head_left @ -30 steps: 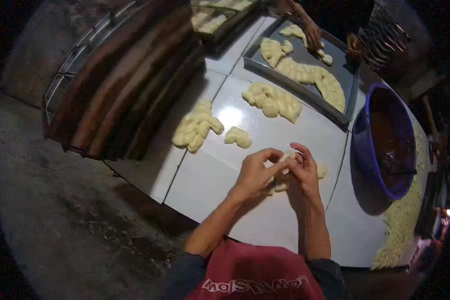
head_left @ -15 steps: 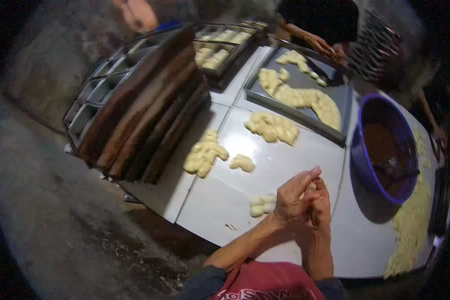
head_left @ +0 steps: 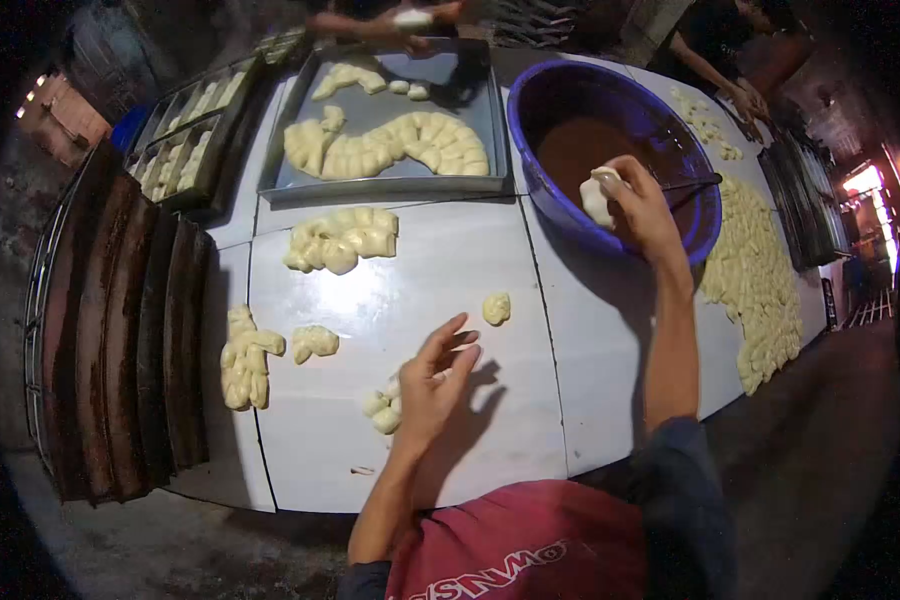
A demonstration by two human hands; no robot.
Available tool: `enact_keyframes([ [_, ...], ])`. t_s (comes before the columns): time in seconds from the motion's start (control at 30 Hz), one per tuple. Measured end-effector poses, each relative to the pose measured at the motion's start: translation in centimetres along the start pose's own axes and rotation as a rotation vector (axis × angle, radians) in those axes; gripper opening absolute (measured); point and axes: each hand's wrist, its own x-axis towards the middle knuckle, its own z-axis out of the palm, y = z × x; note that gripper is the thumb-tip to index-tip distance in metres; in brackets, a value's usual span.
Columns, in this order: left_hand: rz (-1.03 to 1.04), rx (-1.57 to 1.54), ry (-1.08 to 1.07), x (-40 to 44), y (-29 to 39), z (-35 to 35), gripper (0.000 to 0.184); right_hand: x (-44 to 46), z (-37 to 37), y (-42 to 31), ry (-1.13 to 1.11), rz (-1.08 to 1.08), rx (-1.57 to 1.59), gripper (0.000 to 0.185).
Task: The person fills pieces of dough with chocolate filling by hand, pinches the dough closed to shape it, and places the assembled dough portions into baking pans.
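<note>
My right hand [head_left: 642, 205] is raised over the near side of a purple tub [head_left: 532, 165] of brown filling or liquid. Its fingers are closed on a pale dough piece [head_left: 597, 198]. My left hand [head_left: 438, 385] hovers above the white tiled table, fingers apart and nothing in them. Just beyond it lies a small dough ball [head_left: 496, 308]. A cluster of smooth dough balls [head_left: 382, 410] sits beside the left hand, which partly covers it. Farther left are a small dough lump [head_left: 314, 343], a larger dough clump [head_left: 245, 365] and a long dough mass [head_left: 342, 240].
A metal tray [head_left: 390, 188] holding rows of dough stands at the back. Stacked baking tins [head_left: 120, 330] line the left edge, with dough-filled tins [head_left: 185, 150] behind. Many dough pieces [head_left: 755, 285] cover the right side. Other people's hands [head_left: 750, 103] are at the far edge.
My hands, together before, are now apart: the right has moved over the tub with a dough piece, the left has opened. A dough ball now shows on the table. The view has turned right.
</note>
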Motion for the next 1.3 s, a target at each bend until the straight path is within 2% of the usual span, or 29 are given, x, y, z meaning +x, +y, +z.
enact_keyframes([
  [0.07,-0.025,0.034,0.024,0.2,0.1,-0.8,0.042,3.7,-2.3,3.6,-0.152,0.057,-0.453,0.027],
  [0.2,-0.11,0.059,-0.014,0.0,0.8,-1.1,0.039,7.4,-2.7,9.3,-0.531,0.02,-0.965,0.039],
  [0.3,-0.152,0.085,-0.088,-0.4,1.0,-1.5,0.038,8.8,-3.0,11.9,-0.837,0.069,-0.699,0.041],
  [0.33,-0.157,0.079,-0.098,-0.5,1.0,-1.6,0.037,8.1,-2.7,10.0,-0.762,0.204,-0.653,0.041],
  [0.43,-0.162,0.093,-0.106,-0.5,1.3,-1.8,0.036,7.0,-2.5,7.5,-0.604,0.171,-0.691,0.04],
  [0.57,-0.148,0.075,-0.122,0.4,1.4,-1.6,0.036,3.8,-2.0,2.1,-0.378,0.327,0.038,0.02],
  [0.6,-0.131,0.064,-0.126,0.7,1.4,-1.3,0.036,2.8,-1.1,1.1,-0.301,0.26,0.179,0.019],
  [0.67,-0.058,0.012,-0.133,1.6,0.6,-0.4,0.038,1.8,-0.3,0.4,-0.301,0.224,0.369,0.017],
  [0.73,-0.072,-0.158,-0.137,2.6,0.3,1.1,0.041,0.7,1.5,-0.4,-0.343,0.175,0.509,0.016],
  [0.83,-0.13,-0.409,-0.116,3.9,1.0,2.7,0.048,-2.8,7.6,-1.7,-0.232,0.176,0.666,0.017],
  [0.87,-0.133,-0.537,-0.066,3.9,0.6,3.4,0.042,-3.8,9.5,-1.8,-0.269,0.193,0.689,0.017],
  [0.93,-0.18,-0.726,-0.032,3.9,0.3,3.2,0.043,-5.3,12.7,-1.0,-0.413,0.23,0.812,0.017],
  [1.0,-0.182,-0.888,0.0,3.1,0.0,2.6,0.045,-6.4,14.8,-0.4,-0.462,0.254,0.803,0.02],
  [1.03,-0.17,-0.955,0.045,2.5,0.7,1.8,0.039,-6.9,15.5,-1.3,-0.519,0.28,0.813,0.021],
  [1.07,-0.197,-0.907,0.136,2.3,-0.2,1.0,0.034,-8.4,16.8,-2.5,-0.328,0.347,0.816,0.021],
  [1.13,-0.222,-0.916,0.288,1.8,-1.3,-0.9,0.022,-8.2,16.9,0.3,-0.429,0.279,0.776,0.027],
  [1.17,-0.185,-0.858,0.345,1.5,-1.0,-1.9,0.021,-8.2,17.0,1.7,-0.479,0.245,0.756,0.031],
  [1.23,-0.266,-0.813,0.395,1.0,-1.4,-3.5,0.022,-9.9,18.5,-0.1,-0.437,0.028,0.454,0.051],
  [1.3,-0.213,-0.772,0.426,0.9,-1.2,-3.6,0.024,-10.8,20.0,0.4,-0.366,-0.286,0.237,0.056],
])
